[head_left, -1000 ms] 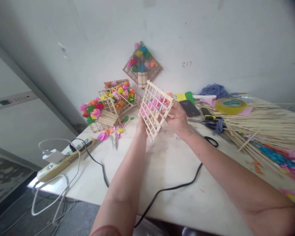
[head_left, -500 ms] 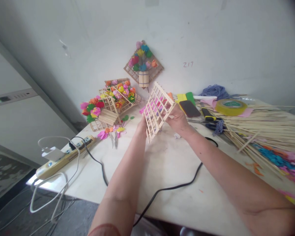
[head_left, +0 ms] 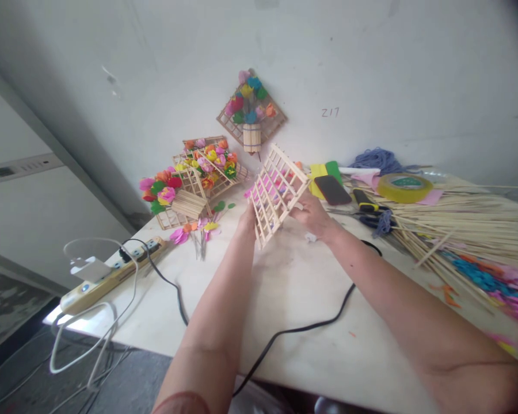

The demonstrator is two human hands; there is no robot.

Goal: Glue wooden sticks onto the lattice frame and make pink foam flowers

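Observation:
A square lattice of pale bamboo sticks (head_left: 280,192) is held up, tilted on edge, above the table. My left hand (head_left: 247,223) grips its lower left side, with the fingers mostly hidden behind the sticks. By the lower right edge is my right hand (head_left: 314,215), its fingers bent together and partly behind the lattice; what they pinch is hidden. Pink and orange flower colours show through the gaps, though I cannot tell whether they are fixed to the lattice.
Finished flower lattices (head_left: 207,167) are heaped at the back left; another (head_left: 252,112) is against the wall. A power strip (head_left: 112,273) lies left, and a black cable (head_left: 302,330) crosses the front. On the right are a phone (head_left: 333,190), tape (head_left: 404,188), a cutter (head_left: 365,200) and bamboo sticks (head_left: 470,224).
The lattice has turned very slightly, its right corner shifting a little right and up. My right hand has dropped slightly against that edge. My left hand keeps its grip.

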